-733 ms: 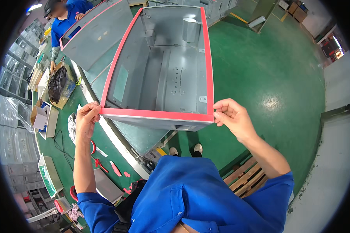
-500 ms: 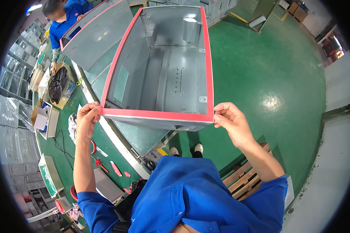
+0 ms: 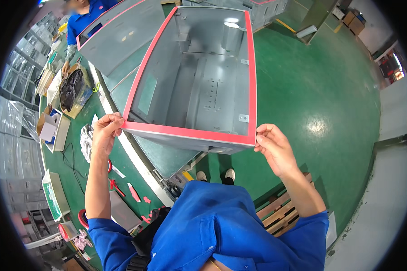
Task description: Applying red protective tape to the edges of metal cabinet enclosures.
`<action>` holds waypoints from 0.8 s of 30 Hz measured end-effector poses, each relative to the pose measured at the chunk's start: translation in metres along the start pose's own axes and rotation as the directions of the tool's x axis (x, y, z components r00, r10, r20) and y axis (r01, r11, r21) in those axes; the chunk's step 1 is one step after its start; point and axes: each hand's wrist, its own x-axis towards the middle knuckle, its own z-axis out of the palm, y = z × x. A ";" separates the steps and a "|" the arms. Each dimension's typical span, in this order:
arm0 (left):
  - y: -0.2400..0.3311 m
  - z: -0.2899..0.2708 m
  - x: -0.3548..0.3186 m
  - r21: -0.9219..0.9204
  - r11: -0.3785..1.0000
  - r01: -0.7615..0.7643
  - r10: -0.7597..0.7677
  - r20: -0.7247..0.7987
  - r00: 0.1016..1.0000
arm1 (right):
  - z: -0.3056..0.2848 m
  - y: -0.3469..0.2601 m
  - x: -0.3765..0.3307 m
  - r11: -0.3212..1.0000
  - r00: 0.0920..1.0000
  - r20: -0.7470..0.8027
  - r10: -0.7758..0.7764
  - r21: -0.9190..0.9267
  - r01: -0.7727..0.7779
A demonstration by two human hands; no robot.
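A grey metal cabinet (image 3: 217, 90) lies with its open side up, and red tape (image 3: 190, 133) runs along its rim. At the near left corner, my left hand (image 3: 106, 133) is closed, thumb and forefinger pinching the red tape at the edge. My right hand (image 3: 276, 151) is at the near right corner with thumb and forefinger together on the taped edge; its other fingers are curled. Inside the cabinet are slots, small holes and brackets. The cabinet rests on a green-topped table (image 3: 165, 158), which shows below its near side.
Left, a green bench (image 3: 122, 174) holds red-handled scissors (image 3: 116, 186), tape scraps (image 3: 134, 193), trays and a black bag (image 3: 71, 90). Another taped cabinet (image 3: 122, 38) stands beyond, with a person in blue (image 3: 90, 18) beside it. A wooden pallet (image 3: 282, 212) lies at right on the floor.
The cabinet and both hands appear slightly farther right, along with the background cabinet, as the view has shifted. Both hands stay at the same two corners. The other person appears farther right too.
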 end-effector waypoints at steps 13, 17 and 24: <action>0.009 -0.009 0.004 0.144 0.989 0.013 -0.030 0.116 0.993 | 0.016 0.007 -0.006 0.966 0.984 -0.118 -0.136 -0.236 0.105; 0.004 -0.011 0.005 0.039 0.999 0.012 -0.017 0.142 0.990 | 0.014 0.009 -0.006 0.961 0.986 -0.093 -0.138 -0.255 0.111; 0.003 -0.011 0.001 0.079 0.991 -0.112 0.098 0.167 0.981 | 0.018 0.007 -0.005 0.961 0.986 -0.100 -0.131 -0.255 0.102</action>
